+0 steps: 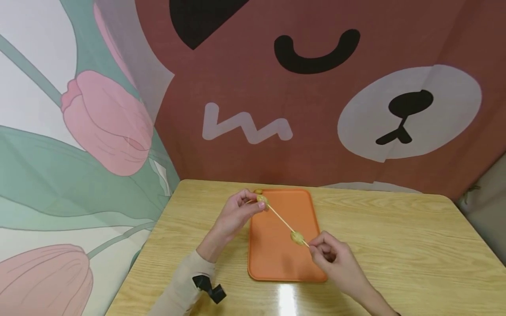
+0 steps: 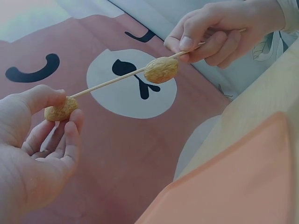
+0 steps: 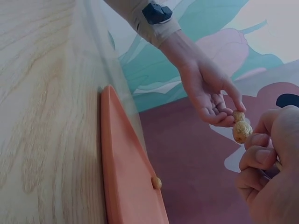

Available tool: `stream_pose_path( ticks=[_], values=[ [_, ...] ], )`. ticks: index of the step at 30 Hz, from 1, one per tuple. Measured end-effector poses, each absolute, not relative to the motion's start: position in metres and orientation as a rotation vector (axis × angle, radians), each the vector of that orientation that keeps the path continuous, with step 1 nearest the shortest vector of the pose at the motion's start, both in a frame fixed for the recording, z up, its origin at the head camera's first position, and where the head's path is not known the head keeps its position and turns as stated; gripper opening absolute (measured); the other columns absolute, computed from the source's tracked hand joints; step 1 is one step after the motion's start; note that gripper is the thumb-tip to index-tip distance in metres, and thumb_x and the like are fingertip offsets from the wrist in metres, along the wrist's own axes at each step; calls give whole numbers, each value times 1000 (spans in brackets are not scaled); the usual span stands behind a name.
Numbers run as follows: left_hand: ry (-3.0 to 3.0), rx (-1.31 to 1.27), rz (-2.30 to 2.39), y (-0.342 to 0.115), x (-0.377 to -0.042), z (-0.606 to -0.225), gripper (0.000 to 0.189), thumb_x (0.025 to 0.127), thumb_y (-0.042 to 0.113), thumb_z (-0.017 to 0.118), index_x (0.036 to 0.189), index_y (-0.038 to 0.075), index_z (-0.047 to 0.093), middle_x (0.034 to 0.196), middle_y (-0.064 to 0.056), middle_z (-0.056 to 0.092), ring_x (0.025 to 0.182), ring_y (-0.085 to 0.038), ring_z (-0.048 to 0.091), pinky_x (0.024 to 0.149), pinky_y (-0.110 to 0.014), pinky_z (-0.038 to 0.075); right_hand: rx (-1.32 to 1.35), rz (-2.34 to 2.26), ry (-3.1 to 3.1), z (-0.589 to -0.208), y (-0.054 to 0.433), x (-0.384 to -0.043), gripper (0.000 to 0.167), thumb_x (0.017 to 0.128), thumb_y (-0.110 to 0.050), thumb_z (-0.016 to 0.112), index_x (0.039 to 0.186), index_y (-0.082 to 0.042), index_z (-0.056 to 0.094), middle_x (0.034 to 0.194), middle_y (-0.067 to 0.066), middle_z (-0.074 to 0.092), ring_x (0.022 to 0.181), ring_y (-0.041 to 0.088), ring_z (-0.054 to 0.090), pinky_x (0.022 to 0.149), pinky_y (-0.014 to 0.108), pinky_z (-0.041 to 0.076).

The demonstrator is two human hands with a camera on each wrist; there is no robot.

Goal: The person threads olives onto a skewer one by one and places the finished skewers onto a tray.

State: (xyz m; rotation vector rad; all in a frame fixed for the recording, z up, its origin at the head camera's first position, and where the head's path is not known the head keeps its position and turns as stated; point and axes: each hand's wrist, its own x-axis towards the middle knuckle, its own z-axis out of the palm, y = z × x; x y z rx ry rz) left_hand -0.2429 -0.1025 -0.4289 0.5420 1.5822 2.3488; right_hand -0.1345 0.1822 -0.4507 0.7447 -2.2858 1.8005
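Above an orange tray point(image 1: 282, 263), my right hand point(image 1: 336, 261) pinches one end of a thin wooden skewer point(image 1: 280, 217). A wrinkled yellow-brown ball of food point(image 1: 297, 238) is threaded on it near those fingers. My left hand point(image 1: 237, 213) pinches a second such ball point(image 2: 61, 109) between thumb and fingers at the skewer's other end. In the left wrist view the skewer point(image 2: 110, 83) meets that ball, but how deep it goes in is hidden. A third ball point(image 3: 156, 182) lies at the tray's far left corner, partly behind the left hand in the head view.
The tray lies on a light wooden table point(image 1: 387, 245). A printed cloth with a bear face point(image 1: 253, 162) hangs along the table's far edge, and a tulip-patterned cloth point(image 1: 106, 123) hangs on the left. A black device point(image 1: 209, 288) sits on the left sleeve.
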Motion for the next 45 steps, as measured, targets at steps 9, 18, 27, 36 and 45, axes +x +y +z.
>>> stream_pose_path(
  ticks=[9,18,27,36,45],
  values=[
    [1703,490,2336,-100,-244,-428,25,93,14,78,101,2,58,105,-18,68,100,-30,68,101,-46,49,721,1777,-2243,-456,167,-144,18,99,6,61,102,-11,64,63,-3,49,51,3,35,39,26,32],
    [1795,479,2300,-99,-246,-425,29,91,19,80,102,3,59,106,-19,69,108,-46,62,101,-49,48,758,1708,-2222,-452,154,-155,21,98,8,61,101,-12,64,62,-6,49,50,2,35,39,24,32],
    [1854,442,2264,-101,-245,-421,32,90,21,82,101,2,59,106,-18,70,106,-43,64,100,-47,50,807,1570,-2176,-445,134,-162,25,96,10,62,100,-15,63,63,-12,50,51,1,37,41,19,33],
    [1854,435,2251,-96,-242,-422,30,88,17,83,100,2,59,105,-17,71,98,-30,69,97,-44,52,794,1559,-2144,-426,122,-161,27,91,19,60,95,-8,62,59,-7,49,50,-1,36,40,17,30],
    [1861,469,2177,-92,-246,-423,36,89,19,83,110,1,60,110,-16,70,100,-30,69,98,-46,51,731,1575,-2136,-417,123,-158,26,91,20,60,92,-7,62,60,-8,49,51,-1,36,39,20,30]
  ],
)
